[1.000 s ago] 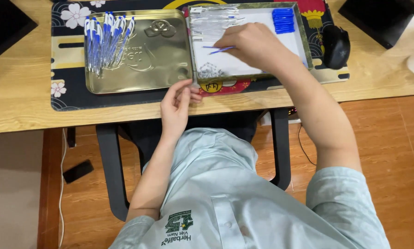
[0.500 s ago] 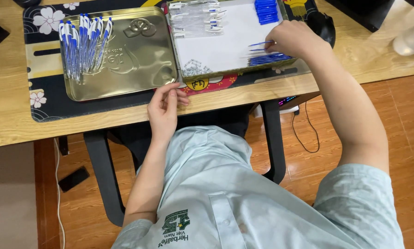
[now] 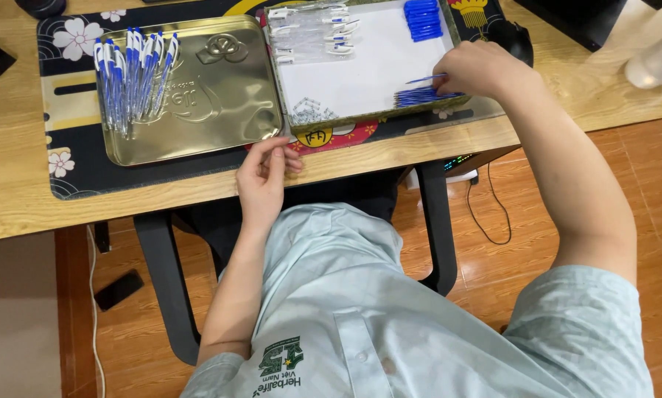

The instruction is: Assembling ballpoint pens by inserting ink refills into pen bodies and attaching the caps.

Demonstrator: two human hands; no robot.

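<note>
Right fingers: the right hand is pinching thin blue refills piled at the near right corner of the white-lined tray, likely picking one out.
Left fingers: the left hand is hovering loosely curled at the near desk edge; whether it is holding anything, I cannot tell.
Sorted parts: clear barrels are lying far left in that tray, blue caps far right, keeping kinds apart.
Finished pens: assembled blue-and-white pens are resting at the left of the gold tin lid.
</note>
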